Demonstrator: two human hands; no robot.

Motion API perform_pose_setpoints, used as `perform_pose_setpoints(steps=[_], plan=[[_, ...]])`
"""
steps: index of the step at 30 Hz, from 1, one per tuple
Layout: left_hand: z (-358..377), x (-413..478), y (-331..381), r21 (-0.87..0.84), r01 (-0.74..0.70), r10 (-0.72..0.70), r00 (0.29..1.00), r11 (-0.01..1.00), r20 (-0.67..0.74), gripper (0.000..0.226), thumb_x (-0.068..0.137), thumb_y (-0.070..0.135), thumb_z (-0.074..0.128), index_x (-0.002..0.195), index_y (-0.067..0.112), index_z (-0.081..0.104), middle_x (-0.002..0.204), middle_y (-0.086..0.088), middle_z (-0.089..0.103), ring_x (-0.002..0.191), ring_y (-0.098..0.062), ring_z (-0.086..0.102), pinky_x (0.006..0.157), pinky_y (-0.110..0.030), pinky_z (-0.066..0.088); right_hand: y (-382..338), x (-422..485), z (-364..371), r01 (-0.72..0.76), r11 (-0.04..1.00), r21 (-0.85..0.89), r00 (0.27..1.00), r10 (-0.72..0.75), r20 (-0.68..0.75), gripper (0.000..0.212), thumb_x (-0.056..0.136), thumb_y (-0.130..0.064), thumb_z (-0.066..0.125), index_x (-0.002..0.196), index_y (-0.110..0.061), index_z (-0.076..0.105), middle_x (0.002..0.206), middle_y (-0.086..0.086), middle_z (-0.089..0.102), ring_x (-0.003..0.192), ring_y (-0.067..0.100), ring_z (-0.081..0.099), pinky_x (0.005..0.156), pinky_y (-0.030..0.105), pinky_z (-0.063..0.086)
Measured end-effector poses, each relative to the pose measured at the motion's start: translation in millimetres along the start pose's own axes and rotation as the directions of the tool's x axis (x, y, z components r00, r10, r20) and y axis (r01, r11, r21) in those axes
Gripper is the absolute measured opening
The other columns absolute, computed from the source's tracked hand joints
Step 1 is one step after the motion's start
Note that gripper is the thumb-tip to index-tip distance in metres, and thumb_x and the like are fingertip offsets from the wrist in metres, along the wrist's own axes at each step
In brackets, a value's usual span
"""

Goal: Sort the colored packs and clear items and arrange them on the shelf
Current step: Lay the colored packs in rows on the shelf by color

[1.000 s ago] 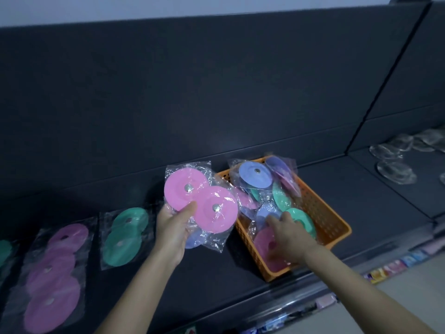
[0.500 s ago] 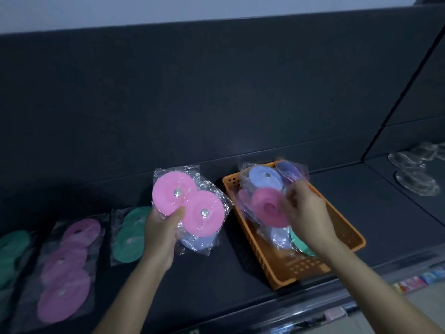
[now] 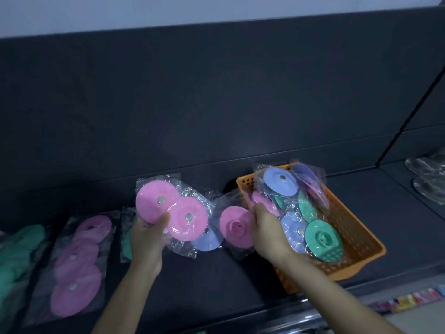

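- The orange basket (image 3: pixel 356 268) stands on the dark shelf (image 3: pixel 397 225). All places below are told from this basket.
- Inside the basket lie several packs of discs in clear plastic. A purple pack (image 3: pixel 280 183) is at its far end and a green pack (image 3: pixel 323 239) at its near end.
- The right hand (image 3: pixel 269 231) is at the left wall of the basket. Its grip is closed on the right edge of a single-disc pink pack (image 3: pixel 234 226), which is held in the air just left of the basket.
- The left hand (image 3: pixel 145 239) is further to the left of the basket. Its grip pinches a two-disc pink pack (image 3: pixel 168 212), with the thumb on the front; the fingers behind are hidden.
- A purple disc (image 3: pixel 208 241) shows from behind this pack, between the two hands. I cannot tell if the left hand holds it too.
- Well left of the basket, flat on the shelf, lies a green shelf pack (image 3: pixel 125 239), partly hidden by the left hand. Then comes a long pink pack (image 3: pixel 77 263), and then blurred green packs (image 3: pixel 19 251) at the edge of the view.
- Right of the basket, on the next section of the shelf, lie some clear items (image 3: pixel 427 186).
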State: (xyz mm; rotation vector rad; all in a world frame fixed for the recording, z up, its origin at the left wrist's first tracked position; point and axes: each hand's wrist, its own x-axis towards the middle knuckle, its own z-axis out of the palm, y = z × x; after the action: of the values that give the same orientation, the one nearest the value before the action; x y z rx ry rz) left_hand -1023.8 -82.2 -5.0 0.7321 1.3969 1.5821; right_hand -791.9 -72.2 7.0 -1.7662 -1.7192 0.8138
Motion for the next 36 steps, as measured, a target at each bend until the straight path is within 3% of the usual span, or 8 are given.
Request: perform_pose_setpoints(steps=[9, 14, 19, 22, 24, 27, 30, 36], plan=[[29, -9, -11, 0.036, 0.088, -0.091, 0.990, 0.995, 0.105, 0.028, 0.085, 0.002, 0.063, 0.100, 0.026, 0.064, 0.098, 0.004, 0.072, 0.088, -0.013, 0.069, 0.064, -0.028, 0.054, 42, 11, -46, -0.111, 0.988, -0.107, 0.981, 0.092, -0.172, 0.028, 0.092, -0.007, 0.044, 0.117, -0.003, 0.057, 0.100, 0.024, 0.067, 0.090, 0.039, 0.063, 0.076, 0.039, 0.048], [52, -13, -21, 0.096, 0.137, -0.151, 0.977, 0.986, 0.151, 0.027, 0.086, 0.005, 0.064, 0.109, 0.019, 0.063, 0.105, -0.005, 0.072, 0.095, -0.023, 0.068, 0.076, -0.040, 0.057, 66, 16, -73, -0.133, 0.983, -0.123, 0.964, 0.099, -0.249, 0.026, 0.093, -0.009, 0.046, 0.111, -0.004, 0.063, 0.098, 0.024, 0.069, 0.089, 0.039, 0.063, 0.074, 0.033, 0.043], [78, -15, -30, 0.186, 0.206, -0.241, 0.952, 0.961, 0.191, 0.024, 0.085, 0.011, 0.066, 0.104, 0.024, 0.065, 0.093, 0.001, 0.074, 0.082, -0.023, 0.070, 0.059, -0.038, 0.056, 79, 9, -73, -0.028, 0.985, -0.171, 0.966, -0.018, -0.259, 0.009, 0.094, -0.014, 0.050, 0.093, -0.013, 0.059, 0.075, 0.008, 0.063, 0.069, 0.031, 0.057, 0.063, 0.027, 0.034], [90, -17, -33, 0.229, 0.199, -0.248, 0.946, 0.953, 0.209, 0.023, 0.084, 0.012, 0.067, 0.102, 0.026, 0.064, 0.091, 0.005, 0.073, 0.081, -0.021, 0.068, 0.055, -0.031, 0.052, 86, 2, -60, 0.035, 0.955, -0.296, 0.978, -0.093, -0.185, 0.011, 0.095, -0.016, 0.049, 0.101, -0.019, 0.058, 0.083, 0.010, 0.069, 0.079, 0.033, 0.065, 0.063, 0.027, 0.039], [95, -18, -34, 0.258, 0.202, -0.259, 0.943, 0.945, 0.208, 0.023, 0.082, 0.013, 0.068, 0.100, 0.027, 0.064, 0.091, 0.005, 0.073, 0.081, -0.019, 0.067, 0.052, -0.026, 0.047, 90, -6, -50, 0.135, 0.925, -0.356, 0.980, -0.177, -0.087, 0.041, 0.086, 0.002, 0.045, 0.117, -0.020, 0.059, 0.106, 0.007, 0.069, 0.098, 0.027, 0.065, 0.074, 0.027, 0.046], [98, -18, -37, 0.290, 0.196, -0.263, 0.941, 0.937, 0.214, 0.024, 0.080, 0.010, 0.069, 0.094, 0.029, 0.064, 0.085, 0.009, 0.073, 0.076, -0.014, 0.069, 0.050, -0.023, 0.047, 98, -13, -35, 0.336, 0.836, -0.433, 0.939, -0.333, 0.085, 0.053, 0.078, 0.007, 0.047, 0.127, -0.012, 0.057, 0.129, 0.009, 0.058, 0.123, 0.028, 0.052, 0.103, 0.031, 0.042], [98, -17, -39, 0.303, 0.185, -0.256, 0.943, 0.935, 0.212, 0.024, 0.080, 0.007, 0.068, 0.088, 0.029, 0.063, 0.078, 0.008, 0.073, 0.063, -0.010, 0.068, 0.043, -0.018, 0.046, 108, -21, -25, 0.385, 0.721, -0.577, 0.918, -0.234, 0.320, 0.049, 0.084, -0.006, 0.044, 0.133, -0.008, 0.048, 0.145, 0.012, 0.040, 0.139, 0.028, 0.029, 0.113, 0.035, 0.027], [100, -11, -43, 0.349, 0.133, -0.223, 0.947, 0.928, 0.232, 0.025, 0.080, 0.008, 0.069, 0.096, 0.026, 0.062, 0.094, 0.000, 0.073, 0.085, -0.023, 0.069, 0.068, -0.038, 0.055, 104, -13, -40, 0.319, 0.858, -0.403, 0.947, -0.280, 0.155, 0.027, 0.087, -0.040, 0.058, 0.098, -0.016, 0.065, 0.104, 0.005, 0.063, 0.103, 0.028, 0.057, 0.086, 0.031, 0.044]])
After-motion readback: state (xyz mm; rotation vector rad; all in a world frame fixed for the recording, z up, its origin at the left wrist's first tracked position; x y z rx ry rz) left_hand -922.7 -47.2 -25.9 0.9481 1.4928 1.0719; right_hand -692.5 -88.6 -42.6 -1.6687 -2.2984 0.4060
